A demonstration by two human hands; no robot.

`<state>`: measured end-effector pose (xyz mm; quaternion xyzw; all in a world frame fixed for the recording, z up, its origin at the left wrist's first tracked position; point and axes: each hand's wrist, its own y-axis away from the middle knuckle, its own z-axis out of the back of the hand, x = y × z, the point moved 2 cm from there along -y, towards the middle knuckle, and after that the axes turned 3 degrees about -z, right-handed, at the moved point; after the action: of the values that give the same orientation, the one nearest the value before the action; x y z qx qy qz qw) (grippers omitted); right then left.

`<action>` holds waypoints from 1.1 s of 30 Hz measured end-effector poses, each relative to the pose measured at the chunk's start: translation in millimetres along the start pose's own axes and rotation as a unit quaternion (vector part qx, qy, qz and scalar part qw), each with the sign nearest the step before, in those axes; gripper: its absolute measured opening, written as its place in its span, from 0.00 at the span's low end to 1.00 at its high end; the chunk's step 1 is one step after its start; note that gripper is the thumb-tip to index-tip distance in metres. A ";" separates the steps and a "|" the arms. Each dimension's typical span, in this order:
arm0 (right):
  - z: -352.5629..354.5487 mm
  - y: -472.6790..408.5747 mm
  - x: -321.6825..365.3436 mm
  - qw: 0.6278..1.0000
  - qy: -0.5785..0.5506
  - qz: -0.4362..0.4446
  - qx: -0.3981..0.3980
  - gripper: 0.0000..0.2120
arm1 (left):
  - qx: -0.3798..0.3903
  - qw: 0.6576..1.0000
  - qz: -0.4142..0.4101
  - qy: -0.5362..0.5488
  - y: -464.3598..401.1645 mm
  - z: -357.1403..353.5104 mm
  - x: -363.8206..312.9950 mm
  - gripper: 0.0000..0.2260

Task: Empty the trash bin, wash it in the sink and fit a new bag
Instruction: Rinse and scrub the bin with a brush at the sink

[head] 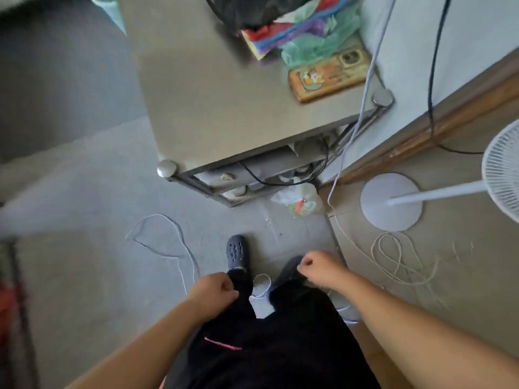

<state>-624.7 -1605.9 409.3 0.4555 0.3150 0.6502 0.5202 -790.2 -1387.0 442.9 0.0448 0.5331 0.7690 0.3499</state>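
Above two clogs (238, 252), two curled, bare hands: left (215, 289), right (318, 269).

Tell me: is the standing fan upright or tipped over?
Upright: the fan stands on its round base, flat on the floor.

Both hands low before the legs, left (216, 287) and right (317, 269), fingers curled, empty.

Grey tiled floor (92, 192) underfoot, daylight soft and even. A grey metal-framed bench (224, 108) with round silver corner caps stands against the pale wall (477, 37), brown wooden skirting board (449, 119) running along it. A white pedestal fan (393, 202) stands right, loose white cables (398, 256) coiled just beside its round base.
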 end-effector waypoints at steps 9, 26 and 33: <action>-2.7 74.8 72.4 0.973 0.225 0.026 0.046 0.12 | -0.082 0.986 0.053 0.132 98.8 40.9 96.2 0.07; -84.6 52.0 398.3 0.953 0.275 0.116 0.046 0.10 | -0.109 0.906 0.224 0.344 165.3 128.0 384.7 0.09; -61.6 -3.3 493.3 0.953 0.269 0.135 0.034 0.12 | -0.161 0.856 0.251 0.423 131.1 203.6 422.9 0.07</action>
<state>-701.8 -1125.9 513.1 0.3192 0.4007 0.8020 0.3072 -1082.2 -1003.1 513.0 -0.2092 0.4693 0.8505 -0.1122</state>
